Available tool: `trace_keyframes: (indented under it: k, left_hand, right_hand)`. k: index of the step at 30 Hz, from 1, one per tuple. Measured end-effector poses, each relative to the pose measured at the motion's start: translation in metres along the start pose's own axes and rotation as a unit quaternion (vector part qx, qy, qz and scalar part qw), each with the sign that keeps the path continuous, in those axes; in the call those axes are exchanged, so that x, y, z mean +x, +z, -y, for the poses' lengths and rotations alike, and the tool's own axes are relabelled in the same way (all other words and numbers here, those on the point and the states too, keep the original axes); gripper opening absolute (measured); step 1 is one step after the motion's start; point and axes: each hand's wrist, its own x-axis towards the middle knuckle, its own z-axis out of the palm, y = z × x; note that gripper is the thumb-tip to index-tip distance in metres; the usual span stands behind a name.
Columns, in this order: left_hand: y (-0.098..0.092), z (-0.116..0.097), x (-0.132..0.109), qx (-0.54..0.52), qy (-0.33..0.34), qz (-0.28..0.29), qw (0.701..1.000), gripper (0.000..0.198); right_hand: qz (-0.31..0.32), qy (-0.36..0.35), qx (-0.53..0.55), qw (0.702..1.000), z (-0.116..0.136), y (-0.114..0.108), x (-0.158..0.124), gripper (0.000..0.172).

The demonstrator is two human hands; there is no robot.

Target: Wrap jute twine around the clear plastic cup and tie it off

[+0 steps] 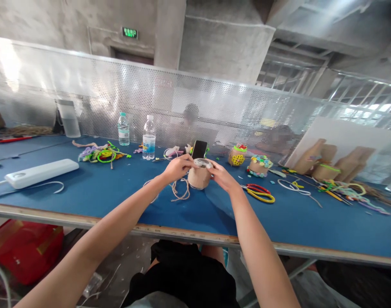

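My left hand [179, 167] and my right hand [222, 175] grip a kraft paper cup [199, 179] from either side, above the blue tabletop. A pale, glossy loop [202, 163] lies across the cup's top, pinched between my fingertips; its exact material is hard to tell. Behind the cup, a black smartphone [199, 149] stands upright. Loose tan twine [180, 190] lies just below my left wrist. Red-and-yellow-handled scissors [258, 193] rest to the right of my right hand.
Pipe cleaners [100, 153], two water bottles [123, 129], decorated paper cups [258, 166] and a white power strip [37, 173] sit on the blue table [118, 201]. A perforated metal screen [150, 94] runs behind it, with a person [190, 115] beyond.
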Motion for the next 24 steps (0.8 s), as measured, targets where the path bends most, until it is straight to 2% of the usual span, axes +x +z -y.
trace_keyframes:
  k: [2,5,7,10,16,24]
  left_hand:
    - [0.000,0.000,0.000,0.006,-0.001,0.006,1.000,0.040]
    - [0.001,-0.001,-0.001,0.022,-0.014,0.016,1.000,0.039]
    - [0.002,-0.001,-0.002,0.034,-0.022,0.027,0.999,0.037]
    - [0.003,-0.001,-0.004,0.052,-0.032,0.044,0.997,0.036]
    - [0.001,-0.002,-0.003,0.050,-0.027,0.050,0.997,0.042]
    - [-0.010,-0.004,0.005,0.005,-0.025,0.021,0.999,0.026]
  right_hand:
    - [-0.059,-0.025,-0.073,0.995,0.001,0.004,-0.001,0.074]
    - [-0.138,-0.091,-0.190,0.968,0.002,0.016,-0.003,0.079]
    - [-0.157,-0.103,-0.237,0.953,0.002,0.023,-0.004,0.080]
    - [-0.173,-0.100,-0.244,0.949,0.002,0.028,-0.007,0.079]
    - [-0.167,-0.104,-0.155,0.968,-0.008,0.017,-0.001,0.070]
    - [-0.100,-0.086,-0.061,0.989,-0.009,0.005,0.006,0.057]
